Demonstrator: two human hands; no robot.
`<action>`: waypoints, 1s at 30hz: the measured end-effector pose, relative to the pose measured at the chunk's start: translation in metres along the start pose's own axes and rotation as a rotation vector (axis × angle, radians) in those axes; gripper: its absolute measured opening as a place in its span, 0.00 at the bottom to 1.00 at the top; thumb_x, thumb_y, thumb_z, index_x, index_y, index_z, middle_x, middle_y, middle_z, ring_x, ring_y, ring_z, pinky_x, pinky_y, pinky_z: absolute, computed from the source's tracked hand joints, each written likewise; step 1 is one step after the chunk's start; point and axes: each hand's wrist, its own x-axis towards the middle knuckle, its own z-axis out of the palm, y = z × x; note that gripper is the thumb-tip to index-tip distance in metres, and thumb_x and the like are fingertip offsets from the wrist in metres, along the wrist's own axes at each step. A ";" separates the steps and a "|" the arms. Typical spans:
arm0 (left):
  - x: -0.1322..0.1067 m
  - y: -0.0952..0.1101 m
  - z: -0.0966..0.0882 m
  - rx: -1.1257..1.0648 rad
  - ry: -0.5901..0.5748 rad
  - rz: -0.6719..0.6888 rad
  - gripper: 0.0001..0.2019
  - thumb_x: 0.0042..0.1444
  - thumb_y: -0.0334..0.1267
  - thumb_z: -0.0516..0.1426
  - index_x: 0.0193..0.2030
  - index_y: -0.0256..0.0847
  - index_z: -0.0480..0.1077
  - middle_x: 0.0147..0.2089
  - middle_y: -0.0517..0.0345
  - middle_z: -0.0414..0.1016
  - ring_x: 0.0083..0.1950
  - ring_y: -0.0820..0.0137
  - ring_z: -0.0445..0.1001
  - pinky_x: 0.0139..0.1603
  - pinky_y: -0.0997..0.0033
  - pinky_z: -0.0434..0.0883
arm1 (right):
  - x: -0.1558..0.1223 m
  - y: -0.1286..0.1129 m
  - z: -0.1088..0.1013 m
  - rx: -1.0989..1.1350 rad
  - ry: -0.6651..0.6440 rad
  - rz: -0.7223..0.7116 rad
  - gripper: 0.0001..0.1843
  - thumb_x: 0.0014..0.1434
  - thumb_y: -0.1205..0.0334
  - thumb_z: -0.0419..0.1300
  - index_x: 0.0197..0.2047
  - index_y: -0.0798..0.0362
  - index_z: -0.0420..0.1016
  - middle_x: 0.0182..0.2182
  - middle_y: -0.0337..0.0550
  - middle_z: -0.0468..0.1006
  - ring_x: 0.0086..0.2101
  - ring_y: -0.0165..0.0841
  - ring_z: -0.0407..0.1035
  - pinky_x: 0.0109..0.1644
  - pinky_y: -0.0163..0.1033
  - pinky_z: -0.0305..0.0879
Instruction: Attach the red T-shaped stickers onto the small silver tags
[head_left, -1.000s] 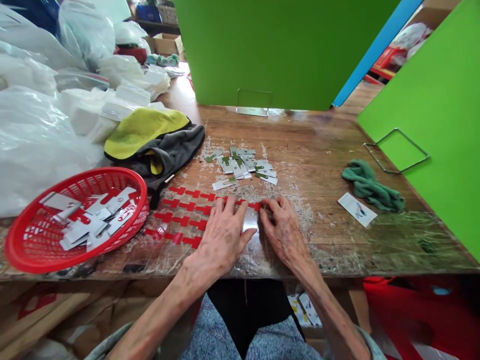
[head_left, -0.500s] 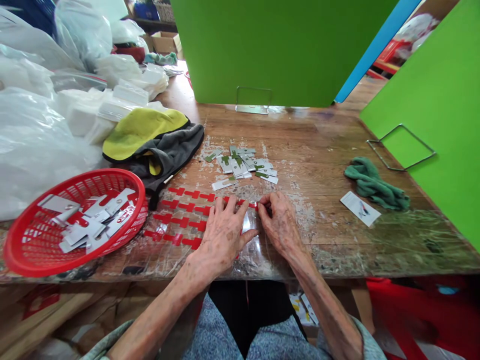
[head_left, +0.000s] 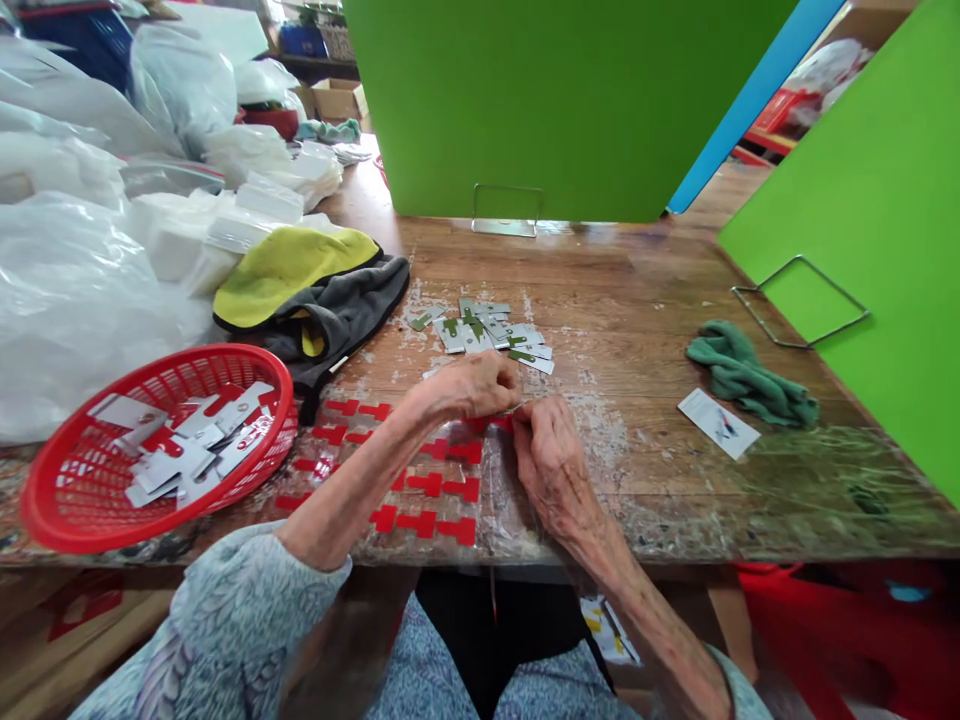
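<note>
A clear sheet of red T-shaped stickers [head_left: 424, 484] lies on the table in front of me, in several rows. My left hand [head_left: 484, 385] is above the top row, its fingers curled and pinched together at the row's right end. Its forearm covers part of the sheet. My right hand [head_left: 553, 445] meets it there, thumb and forefinger closed beside a red sticker [head_left: 498, 422]. A thin bit shows between the two sets of fingertips, too small to name. Just beyond my hands lies a pile of small white, grey and green tags [head_left: 486, 326].
At left stands a red plastic basket [head_left: 56, 490] with white and red tags in it. Behind it are a yellow and grey cloth [head_left: 300, 280] and white plastic bags [head_left: 67, 300]. At right lie a green cloth [head_left: 750, 375] and a printed card [head_left: 718, 423]. Green boards [head_left: 525, 100] stand behind.
My left hand has lifted off the sheet and swung up and right to my right hand, fingers now pinched. More red stickers show at the lower right. The right hand stays nearly in place.
</note>
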 end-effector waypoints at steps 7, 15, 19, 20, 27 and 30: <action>0.012 -0.010 0.001 -0.111 -0.148 0.030 0.07 0.49 0.31 0.55 0.21 0.39 0.68 0.20 0.65 0.65 0.23 0.75 0.62 0.24 0.74 0.56 | -0.002 -0.001 0.002 0.049 0.089 -0.054 0.16 0.66 0.74 0.49 0.54 0.49 0.63 0.39 0.45 0.73 0.37 0.39 0.68 0.39 0.44 0.68; 0.022 -0.012 0.005 -0.161 -0.072 0.117 0.06 0.46 0.26 0.54 0.28 0.39 0.72 0.25 0.64 0.69 0.28 0.72 0.65 0.29 0.73 0.59 | -0.002 -0.011 -0.004 0.100 0.116 -0.125 0.19 0.65 0.76 0.51 0.55 0.47 0.62 0.35 0.41 0.71 0.33 0.36 0.67 0.37 0.42 0.70; 0.015 -0.008 0.005 -0.158 0.062 0.121 0.07 0.52 0.28 0.52 0.29 0.38 0.71 0.27 0.62 0.67 0.31 0.71 0.63 0.34 0.71 0.59 | -0.011 -0.026 -0.012 0.124 0.110 -0.146 0.16 0.66 0.75 0.51 0.53 0.49 0.62 0.32 0.38 0.69 0.32 0.34 0.67 0.35 0.40 0.70; 0.011 -0.007 0.004 -0.165 0.071 0.123 0.08 0.55 0.31 0.51 0.29 0.39 0.71 0.27 0.62 0.67 0.31 0.70 0.63 0.34 0.70 0.60 | -0.013 -0.028 -0.014 0.120 0.120 -0.142 0.17 0.66 0.76 0.51 0.54 0.49 0.62 0.32 0.39 0.69 0.32 0.34 0.66 0.35 0.40 0.70; -0.004 -0.008 -0.003 -0.231 -0.232 0.173 0.19 0.60 0.46 0.52 0.20 0.41 0.64 0.21 0.63 0.61 0.24 0.73 0.58 0.26 0.72 0.58 | -0.008 -0.014 -0.015 0.078 0.184 -0.187 0.22 0.65 0.77 0.53 0.58 0.47 0.60 0.35 0.40 0.71 0.34 0.36 0.67 0.38 0.43 0.71; 0.005 -0.010 -0.003 -0.246 -0.297 0.158 0.13 0.56 0.41 0.55 0.22 0.40 0.68 0.20 0.65 0.62 0.23 0.74 0.60 0.25 0.74 0.58 | -0.003 -0.008 -0.015 0.070 0.181 -0.214 0.22 0.66 0.77 0.53 0.59 0.47 0.60 0.35 0.41 0.72 0.34 0.36 0.66 0.39 0.44 0.71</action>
